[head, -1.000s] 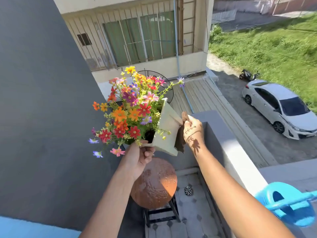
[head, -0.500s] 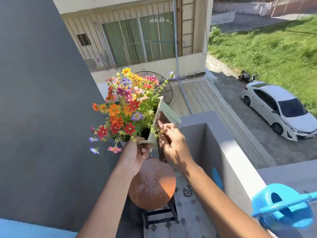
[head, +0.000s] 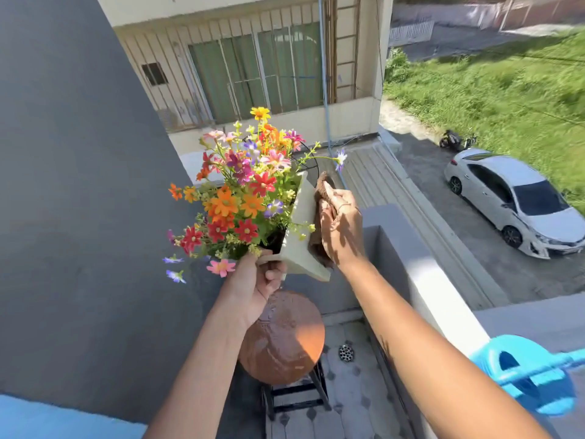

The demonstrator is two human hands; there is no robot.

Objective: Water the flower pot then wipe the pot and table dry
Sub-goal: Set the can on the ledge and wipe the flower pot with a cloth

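Observation:
A pale square flower pot (head: 300,236) full of colourful flowers (head: 240,198) is held up in the air, tilted to the left. My left hand (head: 256,283) grips its lower corner from below. My right hand (head: 340,226) presses a brown cloth (head: 321,198) flat against the pot's right outer side. Below them stands a small round brown table (head: 285,340) with a wet, shiny top, half in sun and half in shade.
A blue watering can (head: 525,372) sits on the grey balcony ledge (head: 424,280) at the lower right. A dark grey wall (head: 79,217) fills the left. A floor drain (head: 346,352) lies in the tiled floor beside the table. Far below are a white car (head: 512,198) and grass.
My right hand with the cloth moved from the pot's front face round to its right side and higher up. The pot rose slightly and turned. The left hand kept its grip.

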